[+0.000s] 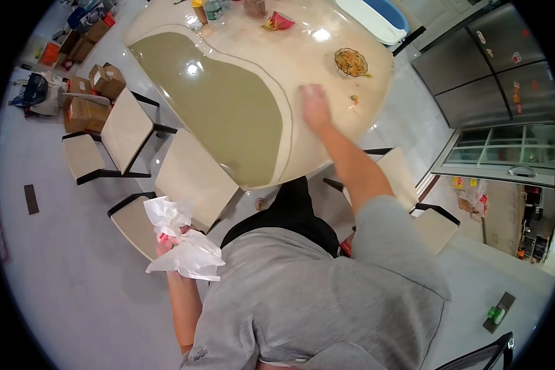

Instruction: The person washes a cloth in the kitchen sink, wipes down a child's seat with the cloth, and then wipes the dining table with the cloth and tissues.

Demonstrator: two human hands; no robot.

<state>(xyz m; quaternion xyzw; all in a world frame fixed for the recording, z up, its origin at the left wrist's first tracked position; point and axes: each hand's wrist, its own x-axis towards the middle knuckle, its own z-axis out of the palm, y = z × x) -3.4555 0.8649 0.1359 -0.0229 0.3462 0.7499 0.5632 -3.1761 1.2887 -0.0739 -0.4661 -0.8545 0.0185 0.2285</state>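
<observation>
My left hand (166,244) is closed around crumpled white tissues (194,254), low at the left beside my body and over the chairs. The tissues stick out above and below the fingers and hide part of them. My right arm reaches forward over the glossy table (265,43). At its end, my right hand (315,103) is at or just above the cream tabletop, its fingers smeared by motion. Nearest to it are small food scraps (354,99) and a glass bowl of shredded food (351,62), both to its right.
A pink dragon fruit (279,21), a jar (213,10) and a yellow can (199,11) stand at the table's far side. A blue and white tub (376,20) is at the far right. Chairs (128,131) flank the near edge; cardboard boxes (87,114) are at left.
</observation>
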